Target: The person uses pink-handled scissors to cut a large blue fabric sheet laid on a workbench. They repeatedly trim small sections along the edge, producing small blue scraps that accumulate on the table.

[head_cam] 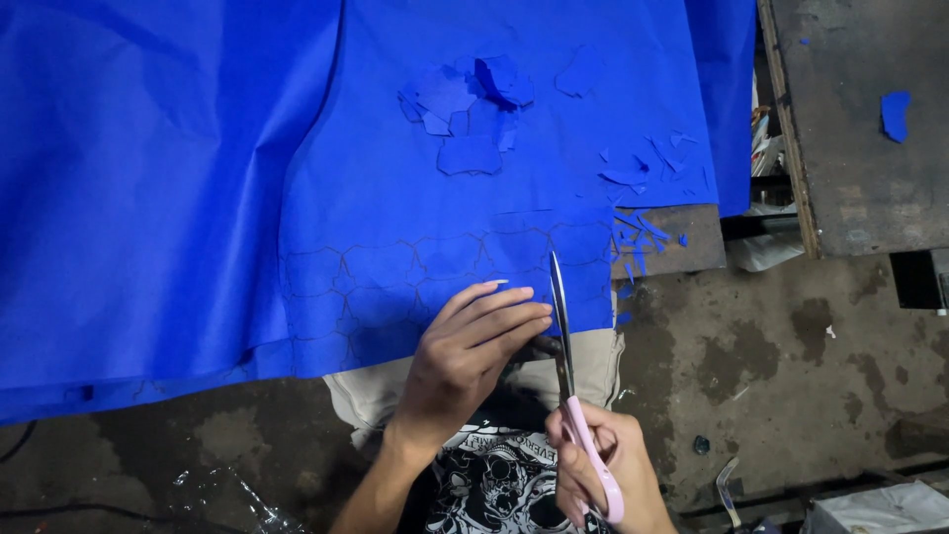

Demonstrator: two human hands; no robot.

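Cutting cleanly calls for the left hand [465, 361], fingers flat and unclenched on the blue sheet [326, 198] draped over the surface's near edge, to keep the drawn outlines taut while the right hand [598, 475], clenched around the pink-handled scissors [568, 371], steers the blades along one line.

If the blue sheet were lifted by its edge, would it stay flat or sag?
The blue sheet probably sags: it creases and drapes over the table edge. It seems thin and light, since scissors slice it. The left hand pressing it suggests it slides easily.
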